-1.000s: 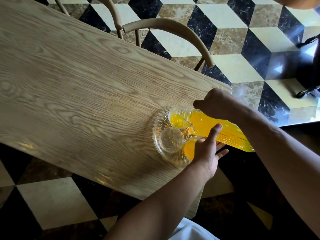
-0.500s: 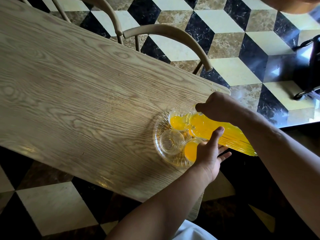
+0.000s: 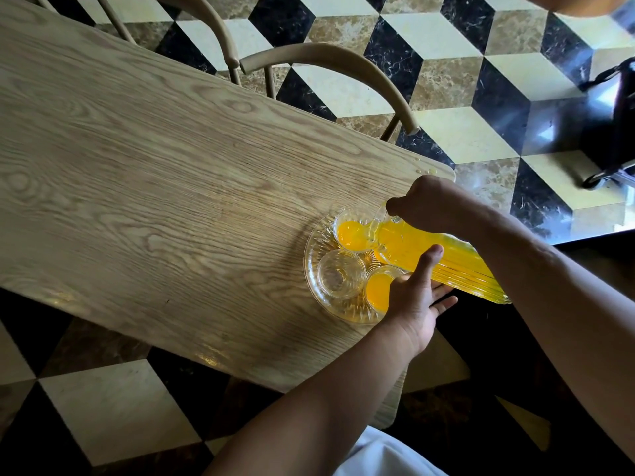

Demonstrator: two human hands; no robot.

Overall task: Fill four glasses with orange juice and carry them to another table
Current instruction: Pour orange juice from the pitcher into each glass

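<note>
— Orange juice fills the ribbed jug [image 3: 443,259]; it lies tipped low over the glass tray [image 3: 314,269], spout at the far glass [image 3: 354,231], which holds juice.

— And the hands?

— Right hand [image 3: 426,207] is closed round the jug near its neck; left hand [image 3: 412,297] supports the jug from below, thumb up against its side, fingers [image 3: 443,300] spread loosely underneath.

— The other glasses?

— An empty glass [image 3: 340,274] stands on the tray's left; a filled glass [image 3: 378,288] sits nearest, partly behind the left hand; a fourth I cannot make out; the tray rests near the wooden table [image 3: 154,173] corner.
</note>
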